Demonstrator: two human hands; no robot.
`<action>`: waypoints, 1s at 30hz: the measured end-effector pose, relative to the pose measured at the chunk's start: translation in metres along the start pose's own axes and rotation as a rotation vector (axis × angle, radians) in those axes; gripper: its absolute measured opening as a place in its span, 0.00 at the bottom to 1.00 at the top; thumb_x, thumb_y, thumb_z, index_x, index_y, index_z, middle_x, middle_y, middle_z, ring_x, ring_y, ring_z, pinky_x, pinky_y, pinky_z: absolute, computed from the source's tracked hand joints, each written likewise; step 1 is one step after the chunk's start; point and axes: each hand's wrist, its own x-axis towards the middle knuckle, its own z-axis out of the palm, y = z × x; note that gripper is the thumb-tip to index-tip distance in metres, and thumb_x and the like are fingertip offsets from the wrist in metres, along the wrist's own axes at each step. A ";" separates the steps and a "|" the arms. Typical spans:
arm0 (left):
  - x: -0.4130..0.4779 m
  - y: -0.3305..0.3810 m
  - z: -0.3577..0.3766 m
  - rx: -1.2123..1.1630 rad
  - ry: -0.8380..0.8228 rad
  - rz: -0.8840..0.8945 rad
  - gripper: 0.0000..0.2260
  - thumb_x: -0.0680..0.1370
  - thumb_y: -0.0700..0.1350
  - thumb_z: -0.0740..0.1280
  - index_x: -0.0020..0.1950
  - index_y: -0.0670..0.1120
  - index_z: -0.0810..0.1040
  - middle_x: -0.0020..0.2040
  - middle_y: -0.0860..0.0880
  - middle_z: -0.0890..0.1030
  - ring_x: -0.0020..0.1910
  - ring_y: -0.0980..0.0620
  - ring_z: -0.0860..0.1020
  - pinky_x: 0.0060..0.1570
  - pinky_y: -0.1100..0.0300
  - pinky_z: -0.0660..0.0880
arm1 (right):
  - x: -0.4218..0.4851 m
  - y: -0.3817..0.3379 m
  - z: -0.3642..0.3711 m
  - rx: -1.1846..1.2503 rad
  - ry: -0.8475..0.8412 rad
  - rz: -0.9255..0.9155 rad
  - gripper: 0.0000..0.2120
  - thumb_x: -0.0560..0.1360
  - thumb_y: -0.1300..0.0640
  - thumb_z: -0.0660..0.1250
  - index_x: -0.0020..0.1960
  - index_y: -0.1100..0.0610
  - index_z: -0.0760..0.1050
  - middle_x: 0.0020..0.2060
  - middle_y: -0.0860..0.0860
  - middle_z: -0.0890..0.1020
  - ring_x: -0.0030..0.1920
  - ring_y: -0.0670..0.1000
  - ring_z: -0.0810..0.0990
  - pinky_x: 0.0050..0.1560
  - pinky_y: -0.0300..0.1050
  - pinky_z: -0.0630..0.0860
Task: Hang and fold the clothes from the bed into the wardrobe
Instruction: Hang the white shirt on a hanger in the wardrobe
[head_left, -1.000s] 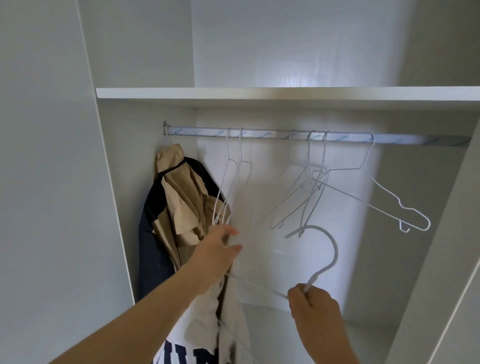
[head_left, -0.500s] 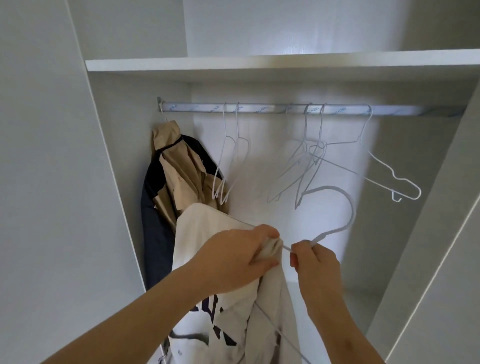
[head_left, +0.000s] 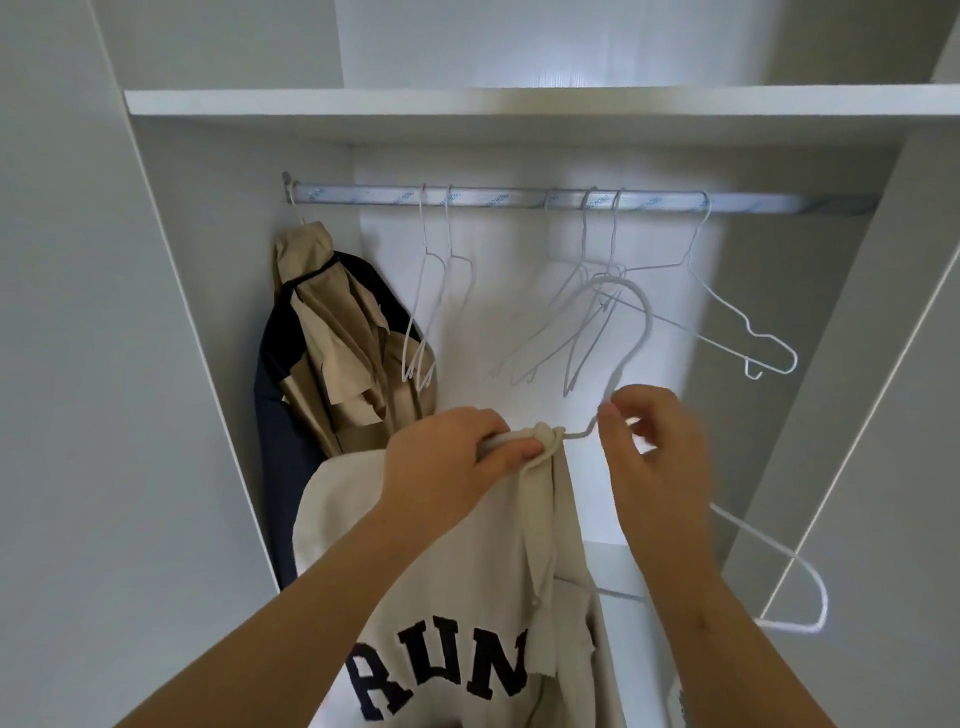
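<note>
Left hand grips the cream shirt bunched on the hanger; right hand pinches its wire neck. Best to spread the shoulder flat before hooking the rail.

Two garments up: one tan-and-navy jacket, one cream sweatshirt with dark block letters. One silver metal rail. Empty white wire hangers on it: five clear, maybe a faint sixth. One more thick white hanger, between left hand and right hand.
</note>
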 end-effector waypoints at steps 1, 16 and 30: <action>-0.001 0.001 0.002 -0.023 0.010 -0.044 0.16 0.74 0.64 0.58 0.34 0.55 0.67 0.29 0.55 0.69 0.31 0.58 0.69 0.34 0.63 0.67 | -0.003 0.002 -0.001 0.014 0.092 -0.050 0.05 0.72 0.50 0.63 0.44 0.50 0.73 0.38 0.41 0.76 0.44 0.52 0.75 0.43 0.46 0.72; -0.007 0.011 -0.020 -0.419 0.363 -0.322 0.10 0.73 0.57 0.65 0.37 0.53 0.77 0.32 0.56 0.76 0.34 0.59 0.72 0.36 0.67 0.67 | -0.056 0.030 0.025 0.241 -0.596 0.584 0.07 0.76 0.67 0.59 0.44 0.57 0.72 0.40 0.53 0.79 0.34 0.50 0.77 0.30 0.39 0.76; -0.013 0.002 -0.049 -0.711 0.464 -0.315 0.14 0.73 0.48 0.69 0.32 0.40 0.76 0.30 0.48 0.75 0.31 0.58 0.71 0.35 0.71 0.71 | -0.070 0.041 0.045 0.128 -0.852 0.448 0.11 0.78 0.61 0.58 0.56 0.48 0.71 0.51 0.44 0.78 0.49 0.44 0.78 0.44 0.29 0.72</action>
